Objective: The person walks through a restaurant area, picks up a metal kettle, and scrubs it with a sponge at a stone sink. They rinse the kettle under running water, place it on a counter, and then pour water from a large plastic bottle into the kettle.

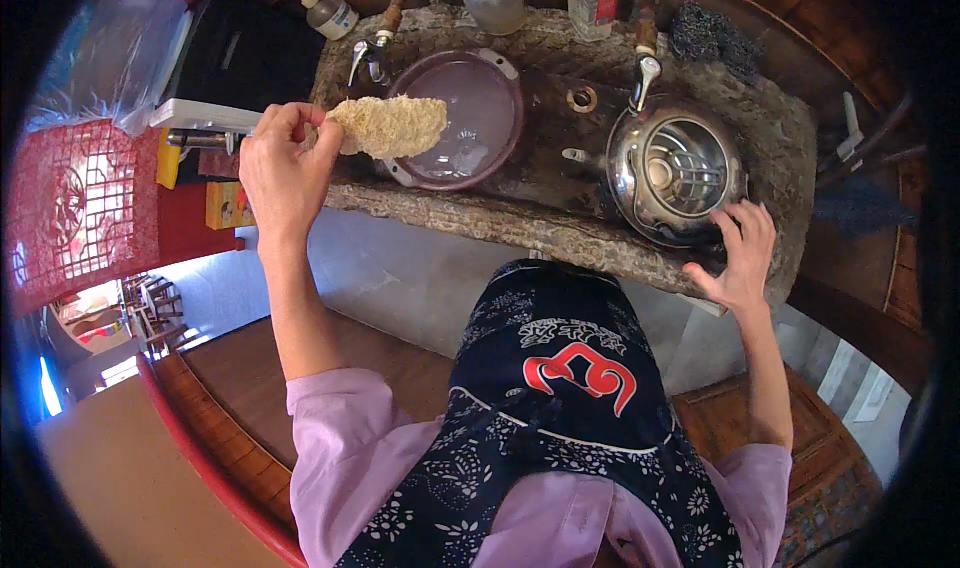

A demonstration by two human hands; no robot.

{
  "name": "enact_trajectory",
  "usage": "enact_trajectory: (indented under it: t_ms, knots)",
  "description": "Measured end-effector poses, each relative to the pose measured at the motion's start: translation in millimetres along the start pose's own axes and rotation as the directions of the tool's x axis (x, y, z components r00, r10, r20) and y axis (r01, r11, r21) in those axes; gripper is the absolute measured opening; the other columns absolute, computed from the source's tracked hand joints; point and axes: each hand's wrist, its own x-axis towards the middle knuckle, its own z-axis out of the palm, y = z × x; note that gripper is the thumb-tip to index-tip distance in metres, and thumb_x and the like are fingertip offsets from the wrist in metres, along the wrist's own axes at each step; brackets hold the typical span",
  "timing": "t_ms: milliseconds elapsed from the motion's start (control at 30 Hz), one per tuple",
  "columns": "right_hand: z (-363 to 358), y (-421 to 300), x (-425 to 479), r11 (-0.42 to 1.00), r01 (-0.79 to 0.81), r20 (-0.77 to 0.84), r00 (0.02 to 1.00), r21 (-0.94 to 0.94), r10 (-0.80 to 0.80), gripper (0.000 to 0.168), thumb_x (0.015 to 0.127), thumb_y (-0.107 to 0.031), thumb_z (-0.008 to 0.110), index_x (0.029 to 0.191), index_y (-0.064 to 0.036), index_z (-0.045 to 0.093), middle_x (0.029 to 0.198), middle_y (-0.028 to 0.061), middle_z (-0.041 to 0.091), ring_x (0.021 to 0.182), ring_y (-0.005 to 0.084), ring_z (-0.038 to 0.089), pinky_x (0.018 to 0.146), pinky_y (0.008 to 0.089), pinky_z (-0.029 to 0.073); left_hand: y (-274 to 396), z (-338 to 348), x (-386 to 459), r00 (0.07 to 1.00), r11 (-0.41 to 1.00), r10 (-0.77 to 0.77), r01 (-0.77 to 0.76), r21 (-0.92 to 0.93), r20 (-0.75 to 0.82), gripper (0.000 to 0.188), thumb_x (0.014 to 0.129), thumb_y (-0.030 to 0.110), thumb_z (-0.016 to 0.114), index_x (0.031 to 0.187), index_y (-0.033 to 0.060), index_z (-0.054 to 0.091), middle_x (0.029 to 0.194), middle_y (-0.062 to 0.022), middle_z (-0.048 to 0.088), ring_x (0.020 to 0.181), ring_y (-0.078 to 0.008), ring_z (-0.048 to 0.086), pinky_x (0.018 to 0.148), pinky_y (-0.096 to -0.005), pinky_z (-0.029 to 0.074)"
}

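My left hand (289,170) pinches the end of a pale, fibrous loofah-like scrubber (394,126) and holds it up over the near left edge of a purple plastic basin (487,129), which seems to hold liquid. At the right, my right hand (739,256) has its fingers spread at the near rim of a shiny round metal pot or kettle (630,170); whether the fingertips touch it I cannot tell. The metal vessel stands under the right faucet (646,76). A second faucet (367,54) is at the basin's far left edge.
A rough stone sink counter (465,211) spans the front. Along its back stand a pump bottle (330,16), a round glass dispenser (493,1), a clear bottle with a red label (592,5) and a dark mesh bundle (712,39). A white board edge (202,115) lies beside my left wrist.
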Motion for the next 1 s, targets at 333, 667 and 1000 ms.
enact_trajectory:
  t_ms: [333, 667, 1000]
  knots:
    - [-24, -14, -67, 0.883, -0.383, -0.338, 0.821, 0.273, 0.46, 0.02, 0.067, -0.004, 0.068, 0.085, -0.004, 0.061, 0.091, 0.0115, 0.056, 0.086, 0.0269, 0.052, 0.077, 0.0341, 0.042, 77, -25, 4, 0.95, 0.942, 0.297, -0.308, -0.134, -0.096, 0.009, 0.066, 0.003, 0.064, 0.072, 0.0038, 0.057, 0.066, -0.0028, 0.049, 0.058, -0.0141, 0.042, 0.058, -0.0259, 0.034]
    - [-21, -36, -108, 0.703, -0.538, -0.225, 0.696, 0.465, 0.682, 0.01, 0.071, 0.002, 0.065, 0.079, -0.001, 0.06, 0.081, 0.0096, 0.057, 0.071, 0.019, 0.055, 0.062, 0.0267, 0.045, 198, -9, 12, 0.817, 0.783, 0.565, -0.576, -0.235, -0.119, 0.011, 0.063, 0.009, 0.066, 0.07, 0.0057, 0.057, 0.063, -0.0025, 0.046, 0.057, -0.0148, 0.04, 0.057, -0.0269, 0.033]
    - [-21, -51, -146, 0.548, -0.656, -0.144, 0.565, 0.519, 0.812, 0.008, 0.076, 0.001, 0.062, 0.083, 0.0, 0.059, 0.084, 0.0076, 0.055, 0.07, 0.0137, 0.055, 0.062, 0.0237, 0.047, 258, 106, -3, 0.64, 0.613, 0.767, -0.756, -0.231, -0.058, 0.008, 0.063, 0.015, 0.064, 0.063, 0.0077, 0.059, 0.064, -0.0058, 0.054, 0.061, -0.023, 0.054, 0.062, -0.0342, 0.036]
